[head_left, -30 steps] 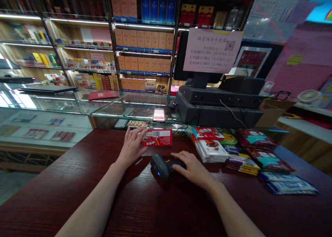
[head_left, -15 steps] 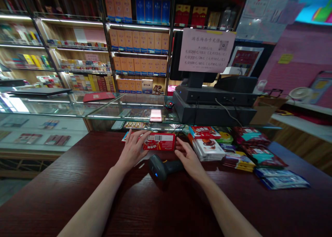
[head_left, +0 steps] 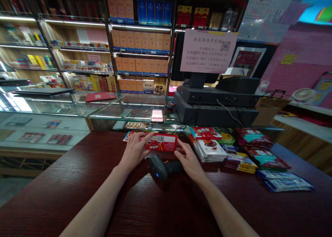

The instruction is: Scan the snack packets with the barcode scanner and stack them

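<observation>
A flat red snack box (head_left: 162, 142) with a barcode lies at the far edge of the dark wooden counter (head_left: 77, 181). My left hand (head_left: 135, 151) grips its left end, fingers curled over the top edge. My right hand (head_left: 188, 158) touches its right end, fingers bent around the corner. A black handheld barcode scanner (head_left: 162, 168) with a blue light lies on the counter between my wrists, held by neither hand.
Several snack packets (head_left: 241, 154) lie spread on the counter to the right. A black cash register (head_left: 215, 105) with a paper sign stands behind them. A glass display case (head_left: 77, 105) with a phone (head_left: 157, 115) on it runs across the back, with stocked shelves beyond.
My right hand left the scanner and moved up to the right end of the red box. The box shifted slightly right, now held at both ends.
</observation>
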`<state>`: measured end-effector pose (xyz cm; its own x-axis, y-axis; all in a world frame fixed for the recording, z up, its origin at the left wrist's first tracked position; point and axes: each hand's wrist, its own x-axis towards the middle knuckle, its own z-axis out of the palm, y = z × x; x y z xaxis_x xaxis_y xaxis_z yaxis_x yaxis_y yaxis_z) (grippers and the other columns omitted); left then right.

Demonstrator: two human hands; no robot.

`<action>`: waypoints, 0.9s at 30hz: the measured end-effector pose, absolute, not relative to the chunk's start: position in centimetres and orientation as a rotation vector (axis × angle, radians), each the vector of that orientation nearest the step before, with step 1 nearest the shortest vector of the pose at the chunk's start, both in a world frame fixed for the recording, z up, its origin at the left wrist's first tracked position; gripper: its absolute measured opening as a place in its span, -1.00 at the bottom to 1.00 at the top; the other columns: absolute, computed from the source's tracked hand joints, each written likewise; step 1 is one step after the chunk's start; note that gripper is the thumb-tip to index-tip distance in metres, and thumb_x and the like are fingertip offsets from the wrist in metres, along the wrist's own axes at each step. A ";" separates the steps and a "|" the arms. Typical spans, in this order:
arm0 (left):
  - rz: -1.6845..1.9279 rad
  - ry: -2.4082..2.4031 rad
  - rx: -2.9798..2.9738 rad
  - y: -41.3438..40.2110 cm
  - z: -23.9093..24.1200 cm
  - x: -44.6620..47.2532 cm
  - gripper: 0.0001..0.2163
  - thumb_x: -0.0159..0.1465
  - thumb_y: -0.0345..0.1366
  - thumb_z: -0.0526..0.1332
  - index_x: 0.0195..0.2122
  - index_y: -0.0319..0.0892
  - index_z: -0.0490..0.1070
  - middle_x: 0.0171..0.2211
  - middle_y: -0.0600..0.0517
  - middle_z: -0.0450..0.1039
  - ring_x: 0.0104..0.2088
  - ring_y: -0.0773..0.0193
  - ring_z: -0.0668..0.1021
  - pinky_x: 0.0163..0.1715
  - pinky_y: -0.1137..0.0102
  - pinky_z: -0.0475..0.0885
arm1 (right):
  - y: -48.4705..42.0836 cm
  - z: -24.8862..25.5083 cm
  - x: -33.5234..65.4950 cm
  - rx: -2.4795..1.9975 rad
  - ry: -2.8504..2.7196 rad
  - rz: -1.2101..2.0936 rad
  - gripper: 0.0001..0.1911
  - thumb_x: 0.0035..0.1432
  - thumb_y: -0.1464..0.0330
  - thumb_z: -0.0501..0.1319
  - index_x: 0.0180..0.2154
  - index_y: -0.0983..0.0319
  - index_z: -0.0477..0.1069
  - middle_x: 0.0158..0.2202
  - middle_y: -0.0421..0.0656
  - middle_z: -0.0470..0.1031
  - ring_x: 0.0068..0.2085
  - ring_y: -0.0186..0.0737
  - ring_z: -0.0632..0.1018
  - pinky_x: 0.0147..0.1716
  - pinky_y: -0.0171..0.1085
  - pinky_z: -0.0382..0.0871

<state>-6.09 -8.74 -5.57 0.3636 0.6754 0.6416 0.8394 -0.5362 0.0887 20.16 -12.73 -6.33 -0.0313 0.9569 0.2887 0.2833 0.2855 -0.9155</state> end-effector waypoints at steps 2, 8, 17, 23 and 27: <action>-0.916 -1.369 -2.356 -8.6 -5.8 -6.1 -0.25 0.21 -0.28 0.35 0.38 0.12 0.06 0.03 -0.09 0.33 0.04 0.00 0.40 0.10 0.03 0.33 | -12.8 -6.3 20.0 -1.194 -1.530 0.832 -0.36 0.19 0.18 0.17 0.29 0.10 0.25 0.12 -0.04 0.28 0.04 -0.11 0.50 -0.03 -0.15 0.48; -0.940 -1.364 -2.355 -8.1 -6.3 -5.8 -0.19 0.18 -0.33 0.36 0.40 0.09 0.00 0.04 -0.11 0.31 0.04 -0.02 0.39 0.09 0.05 0.34 | -12.7 -6.3 19.8 -1.199 -1.525 0.842 -0.38 0.18 0.18 0.17 0.27 0.09 0.27 0.12 -0.04 0.26 0.04 -0.11 0.49 -0.06 -0.15 0.50; -1.087 -1.365 -2.420 -8.1 -6.6 -5.3 -0.20 0.23 -0.40 0.27 0.42 0.09 -0.09 0.10 -0.12 0.27 0.10 0.01 0.38 0.14 0.05 0.31 | -12.6 -6.6 19.6 -1.207 -1.511 0.812 -0.35 0.18 0.17 0.17 0.30 0.09 0.22 0.14 -0.03 0.25 0.10 -0.06 0.48 -0.01 -0.11 0.50; -1.461 -1.464 -2.473 -8.1 -6.4 -5.0 -0.32 0.31 -0.29 0.21 0.41 -0.01 -0.04 0.05 -0.09 0.44 0.08 0.10 0.47 0.16 0.10 0.31 | -12.2 -7.2 20.0 -1.181 -1.477 0.788 -0.34 0.20 0.15 0.16 0.31 0.09 0.20 0.17 -0.02 0.22 0.17 -0.06 0.44 0.12 -0.06 0.42; -1.570 -1.600 -2.481 -7.9 -6.4 -5.2 -0.50 0.33 -0.19 0.17 0.30 -0.06 0.24 0.09 -0.09 0.47 0.11 0.11 0.49 0.19 0.13 0.31 | -12.0 -7.5 20.0 -1.136 -1.458 0.821 -0.34 0.22 0.15 0.17 0.32 0.07 0.17 0.19 -0.02 0.23 0.23 -0.05 0.41 0.18 -0.05 0.37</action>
<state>-5.16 -7.95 -6.36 0.1101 0.7971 0.5938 0.6085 -0.5264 0.5938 19.98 -12.02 -7.49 0.0166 0.9471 0.3207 0.2166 0.3097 -0.9259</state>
